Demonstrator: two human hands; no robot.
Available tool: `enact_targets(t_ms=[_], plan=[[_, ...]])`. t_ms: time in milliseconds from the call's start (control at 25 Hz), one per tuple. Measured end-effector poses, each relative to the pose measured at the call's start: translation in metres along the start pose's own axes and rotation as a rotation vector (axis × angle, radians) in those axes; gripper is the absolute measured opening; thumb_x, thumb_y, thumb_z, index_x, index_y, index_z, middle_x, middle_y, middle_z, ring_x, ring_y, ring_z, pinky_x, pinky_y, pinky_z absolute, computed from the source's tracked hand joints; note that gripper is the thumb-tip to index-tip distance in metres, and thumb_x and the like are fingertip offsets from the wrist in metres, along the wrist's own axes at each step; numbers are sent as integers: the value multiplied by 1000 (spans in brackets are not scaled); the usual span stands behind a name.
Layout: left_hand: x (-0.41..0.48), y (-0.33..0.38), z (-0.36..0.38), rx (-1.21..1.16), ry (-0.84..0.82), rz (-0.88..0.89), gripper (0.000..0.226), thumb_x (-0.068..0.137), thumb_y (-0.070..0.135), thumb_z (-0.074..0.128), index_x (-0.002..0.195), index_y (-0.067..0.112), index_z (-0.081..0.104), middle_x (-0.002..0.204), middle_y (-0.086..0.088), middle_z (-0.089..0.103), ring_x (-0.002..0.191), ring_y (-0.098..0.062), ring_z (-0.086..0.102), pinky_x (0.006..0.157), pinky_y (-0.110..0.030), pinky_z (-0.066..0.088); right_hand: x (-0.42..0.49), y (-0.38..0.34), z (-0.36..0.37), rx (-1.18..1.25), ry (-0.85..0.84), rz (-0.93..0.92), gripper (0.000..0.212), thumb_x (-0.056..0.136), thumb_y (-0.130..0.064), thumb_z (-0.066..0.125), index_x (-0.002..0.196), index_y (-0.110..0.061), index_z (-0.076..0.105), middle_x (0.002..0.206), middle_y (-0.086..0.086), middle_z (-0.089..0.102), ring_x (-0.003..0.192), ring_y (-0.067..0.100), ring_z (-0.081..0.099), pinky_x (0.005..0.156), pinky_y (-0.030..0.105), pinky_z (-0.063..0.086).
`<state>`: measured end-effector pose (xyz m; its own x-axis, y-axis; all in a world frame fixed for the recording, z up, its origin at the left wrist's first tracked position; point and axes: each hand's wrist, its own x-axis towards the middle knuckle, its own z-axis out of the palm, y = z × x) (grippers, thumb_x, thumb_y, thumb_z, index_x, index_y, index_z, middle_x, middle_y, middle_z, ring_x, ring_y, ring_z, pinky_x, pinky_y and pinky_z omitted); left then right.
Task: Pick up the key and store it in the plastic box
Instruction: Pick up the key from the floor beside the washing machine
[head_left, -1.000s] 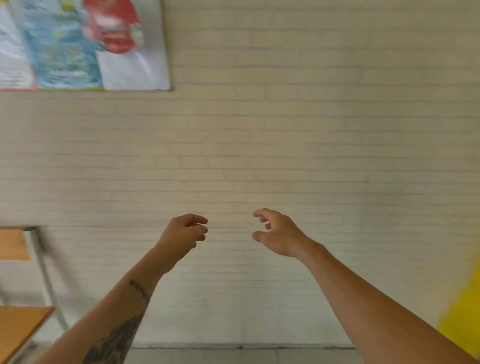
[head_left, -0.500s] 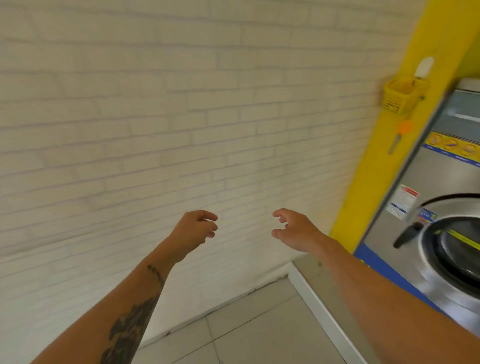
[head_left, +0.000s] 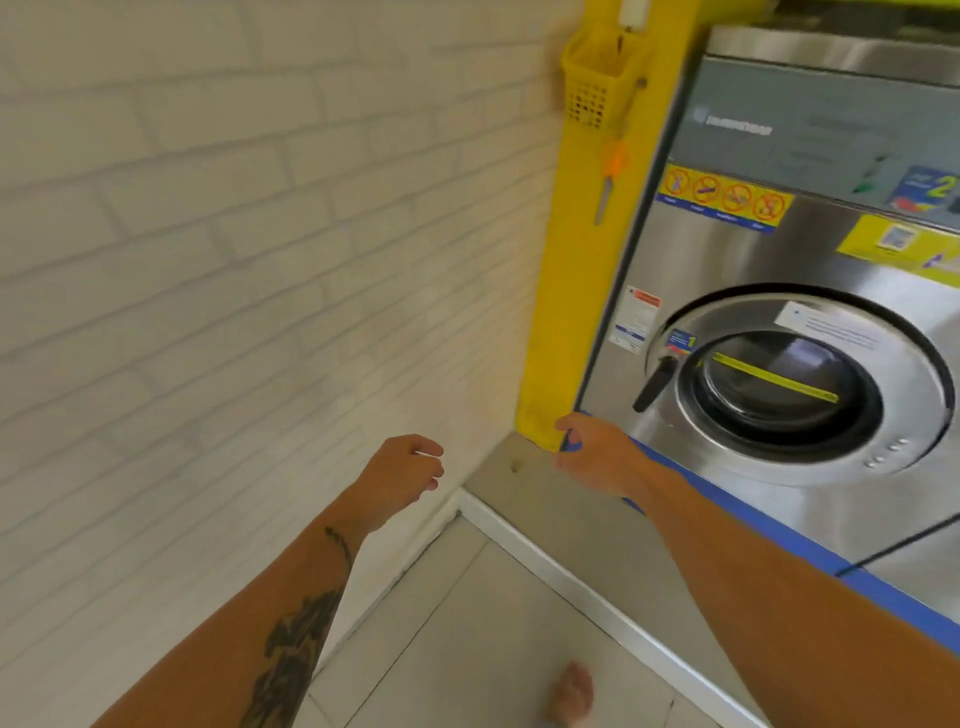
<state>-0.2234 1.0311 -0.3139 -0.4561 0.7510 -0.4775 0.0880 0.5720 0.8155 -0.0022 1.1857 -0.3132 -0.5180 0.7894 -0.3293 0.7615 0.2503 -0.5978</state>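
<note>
A key (head_left: 604, 195) with an orange head hangs on the yellow post, its metal blade pointing down. Just above it a yellow plastic box (head_left: 595, 83) with a perforated wall is fixed to the same post. My left hand (head_left: 402, 470) floats in front of the white brick wall, fingers loosely curled, holding nothing. My right hand (head_left: 597, 452) is held out near the foot of the post, fingers curved and apart, empty. Both hands are well below the key and the box.
A steel washing machine (head_left: 727, 260) with a round glass door (head_left: 779, 387) and a black handle fills the right side. It stands on a grey raised plinth (head_left: 545, 504). A white brick wall (head_left: 234, 260) runs on the left. A bare foot (head_left: 571, 693) shows on the tiled floor.
The view has swung right, from the bare brick wall to the yellow post, box, key and washing machine. Both hands stay outstretched and empty.
</note>
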Motion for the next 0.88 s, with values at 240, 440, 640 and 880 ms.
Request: enact_targets(t_ms=[240, 440, 640, 880], plan=[[102, 10, 82, 24, -8, -154, 25, 89, 4, 56, 112, 8, 67, 106, -20, 71, 84, -25, 69, 72, -31, 53, 97, 96, -21, -28, -101, 112, 57, 90, -18, 61, 144, -21, 45, 140, 9, 54, 112, 25, 60, 77, 33, 56], [187, 11, 146, 129, -11, -207, 29, 91, 6, 50, 114, 14, 67, 110, -15, 68, 98, -29, 68, 71, -29, 53, 187, 154, -14, -220, -240, 87, 56, 92, -24, 57, 144, -10, 41, 141, 14, 51, 126, 29, 51, 88, 33, 46], [297, -42, 206, 270, -35, -175, 39, 93, 14, 38, 119, 26, 64, 117, -2, 60, 90, -22, 66, 65, -28, 53, 276, 198, 47, -361, -293, -32, 56, 98, -32, 44, 148, -12, 28, 147, 13, 39, 135, 34, 34, 104, 44, 36], [454, -151, 274, 326, -66, -122, 44, 87, 12, 39, 124, 24, 60, 119, 0, 61, 106, -23, 61, 84, -33, 55, 390, 292, 163, -314, -228, -33, 58, 99, -28, 43, 151, -13, 22, 154, 10, 30, 140, 31, 27, 108, 44, 32]])
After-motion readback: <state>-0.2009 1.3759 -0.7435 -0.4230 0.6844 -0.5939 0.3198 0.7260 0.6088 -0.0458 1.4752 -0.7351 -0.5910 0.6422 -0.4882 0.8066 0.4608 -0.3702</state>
